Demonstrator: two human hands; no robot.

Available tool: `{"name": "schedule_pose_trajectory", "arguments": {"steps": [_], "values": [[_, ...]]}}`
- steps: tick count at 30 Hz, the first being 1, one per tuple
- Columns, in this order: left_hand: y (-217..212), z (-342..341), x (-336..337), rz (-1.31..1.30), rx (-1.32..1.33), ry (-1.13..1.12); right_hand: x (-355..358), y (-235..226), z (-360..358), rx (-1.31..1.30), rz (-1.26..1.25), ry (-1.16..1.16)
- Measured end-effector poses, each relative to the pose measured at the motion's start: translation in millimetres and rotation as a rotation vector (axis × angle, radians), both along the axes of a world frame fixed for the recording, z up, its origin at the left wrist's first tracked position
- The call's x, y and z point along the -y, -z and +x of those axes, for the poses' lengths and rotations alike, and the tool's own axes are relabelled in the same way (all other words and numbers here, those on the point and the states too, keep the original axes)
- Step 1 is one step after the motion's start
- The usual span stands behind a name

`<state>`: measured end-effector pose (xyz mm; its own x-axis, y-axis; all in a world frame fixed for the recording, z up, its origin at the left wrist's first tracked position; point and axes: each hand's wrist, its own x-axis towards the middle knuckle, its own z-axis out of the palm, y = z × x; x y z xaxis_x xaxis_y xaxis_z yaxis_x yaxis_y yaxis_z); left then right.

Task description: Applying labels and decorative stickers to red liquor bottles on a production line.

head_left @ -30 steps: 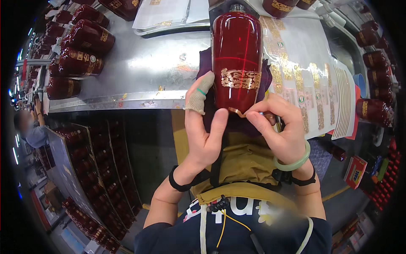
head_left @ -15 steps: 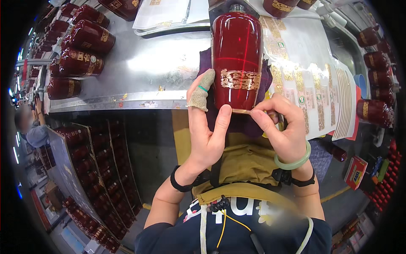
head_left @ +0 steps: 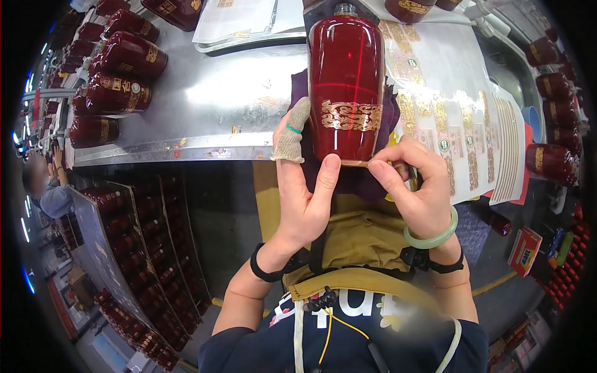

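Nearest, at the belly: a dark top, an olive apron, a black wrist strap on each forearm, a pale green bangle [head_left: 429, 237] on the right wrist.

Just beyond, both hands up against the base of a red bottle [head_left: 346, 87]. Left hand [head_left: 303, 193] clamped on the bottle's lower left side, one finger in a knitted cot [head_left: 292, 132] along the glass, another fingertip pressed to the bottom rim. Right hand [head_left: 415, 186] pinched together at the lower right corner of the base, fingertips touching the rim (whatever sits between them is too small to tell).

Bottle lying with long axis straight away from the body, base toward the hands, neck at the far end; left hand the nearer to its body, right only at the edge. Glossy, deep red, smooth and rounded, with a gold patterned band [head_left: 351, 115] across the lower part. Under it a purple cloth [head_left: 388, 109], soft and rumpled.

Further out, a steel surface [head_left: 211, 105], scuffed and shiny. To the right, sheets of gold labels [head_left: 463, 124], flat and papery. To the left, a row of like red bottles [head_left: 118, 93] lying on their sides.
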<state>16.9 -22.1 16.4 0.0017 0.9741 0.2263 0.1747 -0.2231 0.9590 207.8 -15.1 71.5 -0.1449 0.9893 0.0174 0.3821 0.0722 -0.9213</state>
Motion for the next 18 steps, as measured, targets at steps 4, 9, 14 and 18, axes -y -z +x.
{"name": "schedule_pose_trajectory", "arguments": {"steps": [4, 9, 14, 18], "values": [[-0.4, 1.2, -0.1, 0.005, -0.004, -0.004, -0.5, 0.9, 1.0, -0.003, -0.006, 0.0], [-0.1, 0.3, 1.6, -0.022, -0.021, -0.006, -0.5, 1.8, 0.7, -0.008, 0.001, -0.003], [2.5, -0.5, 1.2, -0.019, -0.017, 0.0, -0.2, 2.3, 1.0, -0.004, -0.001, -0.011], [4.7, -1.6, -2.5, 0.072, -0.024, 0.019, -0.4, 2.2, 0.8, -0.014, 0.004, -0.004]]}}
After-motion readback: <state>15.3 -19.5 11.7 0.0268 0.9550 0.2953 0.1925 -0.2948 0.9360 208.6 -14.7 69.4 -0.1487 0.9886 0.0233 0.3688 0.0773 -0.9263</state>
